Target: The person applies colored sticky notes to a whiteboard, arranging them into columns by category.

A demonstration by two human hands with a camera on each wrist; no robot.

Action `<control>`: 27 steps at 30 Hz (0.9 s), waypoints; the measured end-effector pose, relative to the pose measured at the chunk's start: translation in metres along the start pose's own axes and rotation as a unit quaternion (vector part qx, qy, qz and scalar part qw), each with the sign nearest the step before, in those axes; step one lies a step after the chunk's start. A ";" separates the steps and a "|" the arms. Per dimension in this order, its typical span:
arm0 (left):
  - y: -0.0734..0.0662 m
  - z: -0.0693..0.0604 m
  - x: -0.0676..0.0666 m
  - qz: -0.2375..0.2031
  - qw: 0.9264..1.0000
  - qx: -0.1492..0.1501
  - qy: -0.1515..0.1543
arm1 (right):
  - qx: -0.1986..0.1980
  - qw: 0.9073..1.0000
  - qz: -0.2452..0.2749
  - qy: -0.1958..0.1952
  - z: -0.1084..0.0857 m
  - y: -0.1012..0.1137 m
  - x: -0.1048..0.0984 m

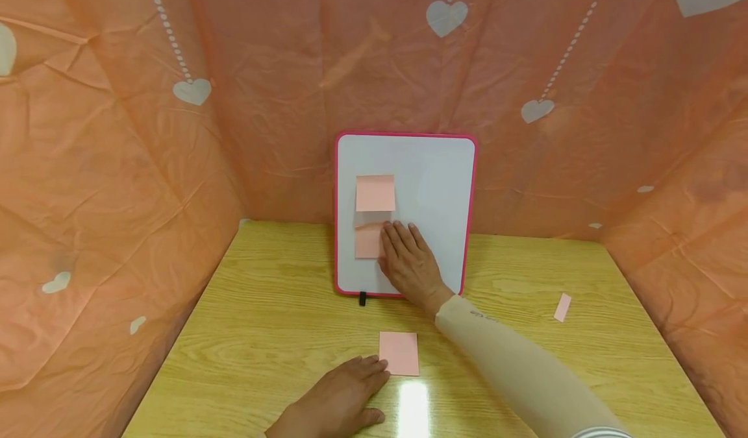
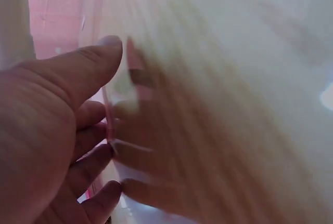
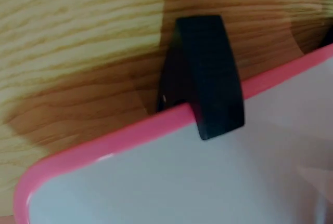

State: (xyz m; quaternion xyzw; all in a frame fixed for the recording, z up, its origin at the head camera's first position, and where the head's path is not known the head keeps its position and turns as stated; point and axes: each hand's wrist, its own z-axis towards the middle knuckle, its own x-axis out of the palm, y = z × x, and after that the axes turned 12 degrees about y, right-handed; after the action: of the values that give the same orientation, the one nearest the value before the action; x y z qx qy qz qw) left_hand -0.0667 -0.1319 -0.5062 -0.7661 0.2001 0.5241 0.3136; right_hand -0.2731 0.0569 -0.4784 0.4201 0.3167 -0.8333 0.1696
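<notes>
My right hand (image 1: 411,263) lies against a whiteboard (image 1: 435,185) with a pink frame, fingers extended upward. Its fingertips cover the right part of a lower pink sticky note (image 1: 366,243). Another sticky note (image 1: 375,194) is stuck just above, its lower edge lifting slightly. On the table, my left hand (image 1: 341,396) rests with fingers loosely straight, fingertips touching the left edge of a pink sticky note pad (image 1: 400,352). In the left wrist view the left hand (image 2: 47,125) shows its thumb apart from the fingers. The right wrist view shows the board's pink frame (image 3: 125,135).
A black stand foot (image 3: 216,78) clasps the board's lower edge. A small pink paper strip (image 1: 563,307) lies on the wooden table (image 1: 263,315) to the right. Orange cloth (image 1: 280,100) with white hearts encloses the back and sides.
</notes>
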 end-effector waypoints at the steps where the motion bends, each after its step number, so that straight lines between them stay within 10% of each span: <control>1: -0.001 0.002 -0.002 0.001 1.000 -0.006 -0.005 | 0.000 1.000 0.002 0.006 0.000 0.000 0.000; 11: 0.010 0.017 -0.014 0.001 0.996 -0.023 -0.090 | -0.009 1.000 0.002 0.022 -0.004 -0.001 0.002; 17: 0.030 0.028 -0.041 0.044 0.978 -0.105 -0.176 | -0.013 0.999 -0.002 0.035 -0.005 -0.002 0.000; 27: 0.065 0.058 -0.100 0.136 0.967 -0.146 -0.157 | -0.025 0.995 0.001 0.094 -0.005 -0.005 -0.009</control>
State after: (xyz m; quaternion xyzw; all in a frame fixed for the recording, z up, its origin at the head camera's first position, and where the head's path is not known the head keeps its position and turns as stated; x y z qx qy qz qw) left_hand -0.1845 -0.1416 -0.4452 -0.6773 0.1719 0.6992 0.1513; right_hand -0.2675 0.0639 -0.4715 0.4927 0.3514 -0.7819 0.1498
